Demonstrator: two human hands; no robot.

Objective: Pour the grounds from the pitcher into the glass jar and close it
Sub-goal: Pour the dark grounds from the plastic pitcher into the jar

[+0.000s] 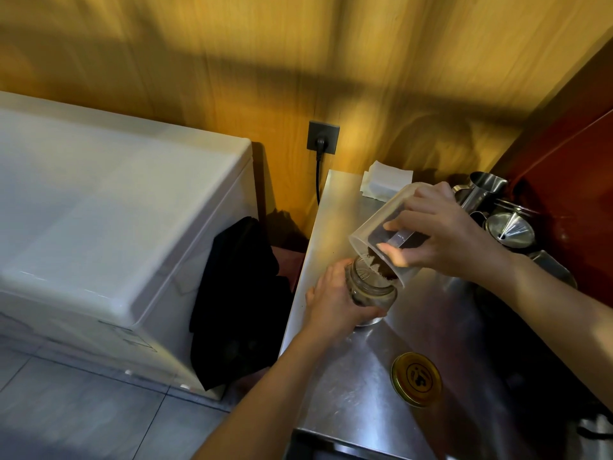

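Right hand [441,234] fingers wrap one clear plastic pitcher [381,227], tipped mouth-down, dark grounds [384,275] at its rim over one glass jar [371,290]. Left hand [335,293] fingers curl around the jar on the steel counter [348,393]. One gold lid [416,379] lies nearby.

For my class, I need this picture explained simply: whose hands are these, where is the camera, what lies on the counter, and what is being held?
There is no machine here. A person wears a camera on the head, so you look down at their own two bare hands over a steel counter. The right hand tips a clear plastic pitcher, and dark grounds slide from its rim into a glass jar. The left hand steadies that jar, which stands on the counter. The jar's gold lid lies nearer the person, not yet on. Farther back are white paper sheets, a metal jug and a metal funnel.
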